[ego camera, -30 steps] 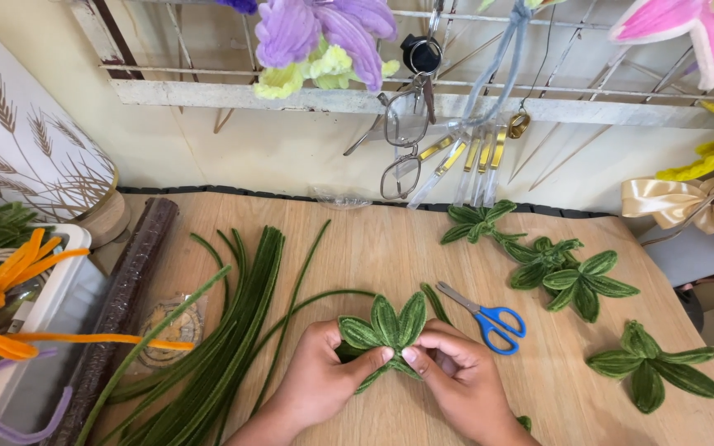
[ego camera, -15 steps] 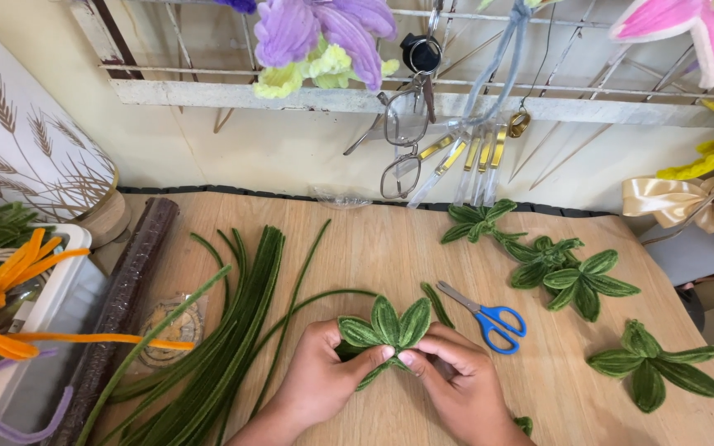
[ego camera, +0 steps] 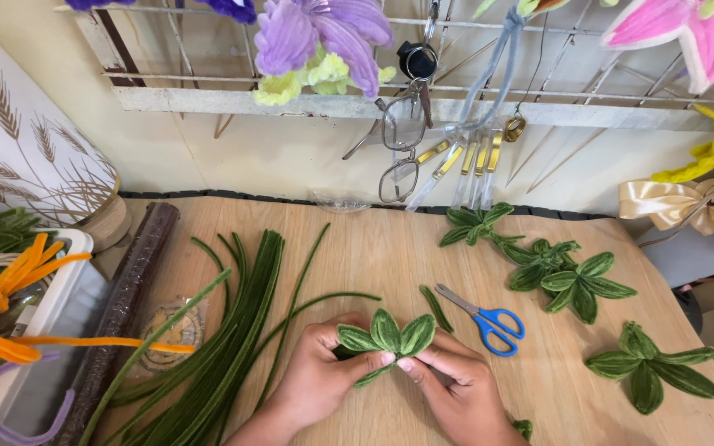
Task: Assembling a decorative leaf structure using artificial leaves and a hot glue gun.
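Presently, grip: left hand [ego camera: 317, 381] and right hand [ego camera: 454, 388] both pinch the green leaf cluster [ego camera: 386, 337] at its base, fingertips meeting under it.
Position: cluster held just above the wooden table [ego camera: 373, 239], near its front edge.
Right of hands: blue-handled scissors [ego camera: 487, 319], apart.
Left of hands: bundle of green stems [ego camera: 233, 339].
Far right: finished leaf sprigs [ego camera: 650, 370].

Clear plastic packet [ego camera: 177, 330] beside green stems [ego camera: 233, 347]
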